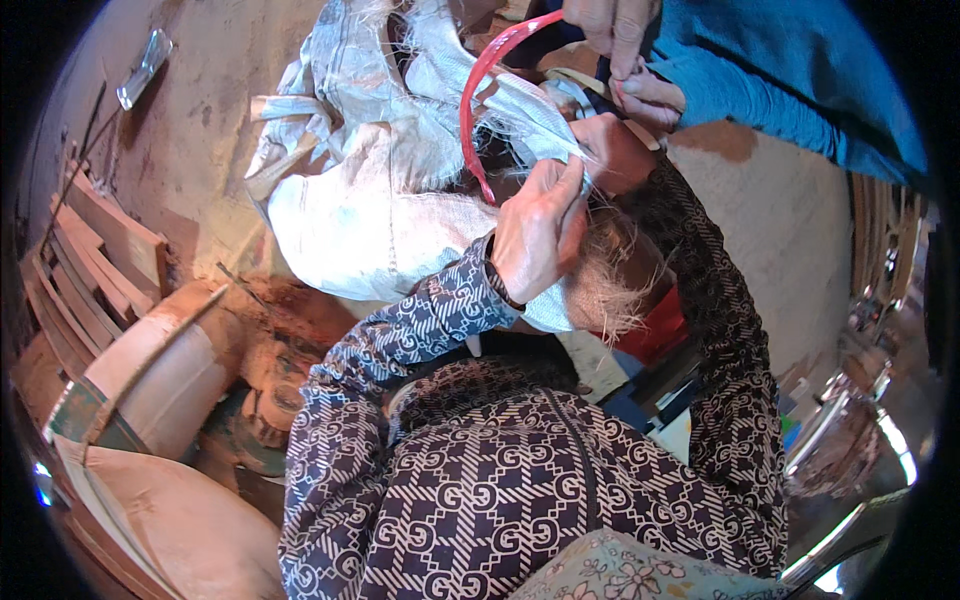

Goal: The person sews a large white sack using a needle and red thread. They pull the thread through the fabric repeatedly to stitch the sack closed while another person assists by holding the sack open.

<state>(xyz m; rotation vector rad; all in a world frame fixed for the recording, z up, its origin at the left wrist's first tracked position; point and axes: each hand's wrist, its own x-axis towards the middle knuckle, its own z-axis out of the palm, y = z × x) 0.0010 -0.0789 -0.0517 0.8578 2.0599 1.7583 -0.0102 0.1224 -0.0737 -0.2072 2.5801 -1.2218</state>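
A white woven sack (345, 225) with frayed edges lies bunched in front of me. My left hand (540, 235) pinches its edge between thumb and fingers. Just beyond, on the right, my right hand (614, 152) is closed on the same edge; its fingertips are partly hidden. A red curved strip (470, 105) arches over the sack's opening. At its upper end is another person's hand (612, 28), and that person's other hand (652, 98) is close to my right hand. What that second hand grips cannot be made out. Loose fibres (615, 290) hang below my hands.
The other person's blue sleeve (760, 90) reaches in from the upper right. Wooden planks (105, 240) are stacked at the left, above full pale sacks (180, 510). Rusty, dusty machinery (275, 410) sits lower left. A clear shiny object (145, 70) lies at the upper left.
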